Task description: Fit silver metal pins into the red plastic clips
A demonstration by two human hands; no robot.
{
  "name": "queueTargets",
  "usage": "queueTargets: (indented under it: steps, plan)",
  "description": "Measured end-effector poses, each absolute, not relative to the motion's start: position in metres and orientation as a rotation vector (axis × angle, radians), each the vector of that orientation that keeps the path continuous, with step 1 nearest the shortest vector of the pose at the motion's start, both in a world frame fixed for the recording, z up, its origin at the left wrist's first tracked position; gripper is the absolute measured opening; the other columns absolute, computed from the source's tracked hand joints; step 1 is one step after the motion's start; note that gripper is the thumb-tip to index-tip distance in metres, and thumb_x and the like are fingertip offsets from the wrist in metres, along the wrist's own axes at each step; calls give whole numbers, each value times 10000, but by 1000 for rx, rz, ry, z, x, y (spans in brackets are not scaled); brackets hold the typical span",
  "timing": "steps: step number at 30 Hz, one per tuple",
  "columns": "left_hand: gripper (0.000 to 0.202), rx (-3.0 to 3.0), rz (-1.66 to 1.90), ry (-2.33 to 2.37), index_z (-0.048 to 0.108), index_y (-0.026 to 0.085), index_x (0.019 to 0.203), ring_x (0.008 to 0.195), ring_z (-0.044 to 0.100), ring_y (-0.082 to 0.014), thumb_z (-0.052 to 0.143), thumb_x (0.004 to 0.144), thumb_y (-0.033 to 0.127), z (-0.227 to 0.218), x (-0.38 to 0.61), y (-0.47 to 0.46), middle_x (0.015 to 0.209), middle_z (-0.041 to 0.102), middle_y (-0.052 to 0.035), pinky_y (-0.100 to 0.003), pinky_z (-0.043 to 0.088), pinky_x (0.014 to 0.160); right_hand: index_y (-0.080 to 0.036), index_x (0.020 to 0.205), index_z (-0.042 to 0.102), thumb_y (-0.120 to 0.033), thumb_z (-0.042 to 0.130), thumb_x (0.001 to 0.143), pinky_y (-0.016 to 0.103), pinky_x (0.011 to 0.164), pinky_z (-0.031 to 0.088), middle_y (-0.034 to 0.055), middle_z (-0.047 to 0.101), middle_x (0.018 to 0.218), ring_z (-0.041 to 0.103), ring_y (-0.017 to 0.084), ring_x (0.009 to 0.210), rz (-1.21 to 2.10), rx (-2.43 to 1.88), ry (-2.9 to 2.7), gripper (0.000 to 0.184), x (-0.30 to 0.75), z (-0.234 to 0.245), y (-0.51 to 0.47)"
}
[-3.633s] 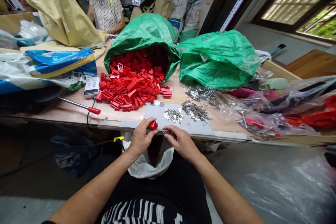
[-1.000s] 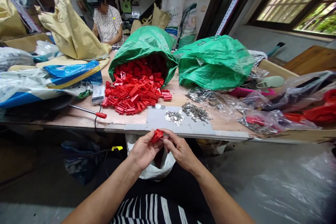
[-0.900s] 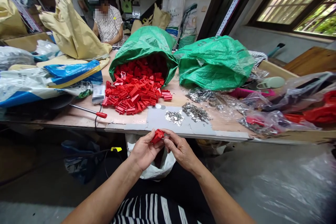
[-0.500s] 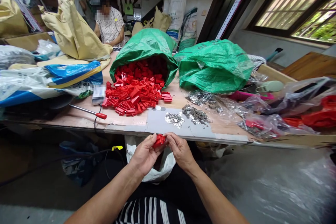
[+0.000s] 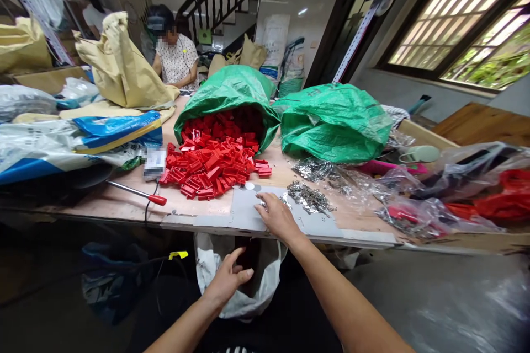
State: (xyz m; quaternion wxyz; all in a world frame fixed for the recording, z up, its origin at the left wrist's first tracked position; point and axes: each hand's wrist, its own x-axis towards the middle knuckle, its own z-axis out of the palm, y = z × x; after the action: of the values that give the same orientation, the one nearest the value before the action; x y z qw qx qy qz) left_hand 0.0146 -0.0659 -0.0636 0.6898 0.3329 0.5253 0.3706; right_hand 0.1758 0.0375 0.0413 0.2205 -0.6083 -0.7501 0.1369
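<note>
My left hand (image 5: 228, 280) is over the mouth of a white sack (image 5: 265, 298) below the table edge. Its thumb and fingers are apart, and nothing shows in them. Farther forward, my right hand (image 5: 276, 216) reaches over the grey sheet (image 5: 244, 210) at the table's front, fingers stretched out and apart. It partly covers a small heap of shiny metal pieces (image 5: 285, 198). Beside it on the right lies a darker heap of small metal parts (image 5: 309, 197). Red plastic pieces (image 5: 215, 162) spill from a green sack (image 5: 232, 84) beyond my hands.
A second green sack (image 5: 335, 121) stands to the right. Clear plastic bags (image 5: 414, 215) and a box crowd the right side. At left are a red-handled lever (image 5: 157, 199), blue-white packaging (image 5: 49, 143) and a tan sack (image 5: 124, 69). A co-worker (image 5: 178, 58) sits across the table.
My hands have parted. The red plastic piece they held is no longer visible in them. My right hand has moved forward onto the table, and my left hand has dropped over the white sack.
</note>
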Motion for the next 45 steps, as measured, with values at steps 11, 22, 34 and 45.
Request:
queueTargets:
  steps: [11, 22, 34, 45]
  plan:
    - [597, 798, 812, 1182, 640, 192, 1080, 811, 588, -187, 772, 562, 458, -76, 10, -69, 1178, 607, -115, -335, 438, 833, -218, 1342, 412, -117, 584, 749, 316, 910, 410, 88, 535, 1278, 537, 231, 1108, 285, -1907, -1957, 626, 208, 38, 149]
    - [460, 771, 902, 1154, 699, 201, 945, 645, 548, -128, 810, 547, 403, -82, 17, -62, 1058, 621, -113, -309, 438, 684, -212, 1232, 480, -159, 559, 804, 290, 853, 424, 59, 624, 1125, 579, 176, 995, 350, -1533, -2103, 438, 200, 30, 132]
    - [451, 464, 1037, 767, 568, 228, 1149, 880, 658, -205, 654, 772, 460, 8, 10, -55, 1024, 673, -99, -312, 503, 753, -218, 1023, 590, -169, 624, 766, 249, 705, 430, 6, 649, 884, 564, 145, 757, 763, -1185, -2144, 264, 166, 49, 5]
    - [381, 574, 1049, 826, 627, 178, 1009, 796, 669, -183, 760, 690, 337, 11, 14, -63, 914, 690, -66, -309, 535, 731, -203, 988, 628, -218, 565, 838, 274, 794, 454, 41, 667, 970, 602, 165, 883, 882, -1222, -1958, 163, 192, 45, -34]
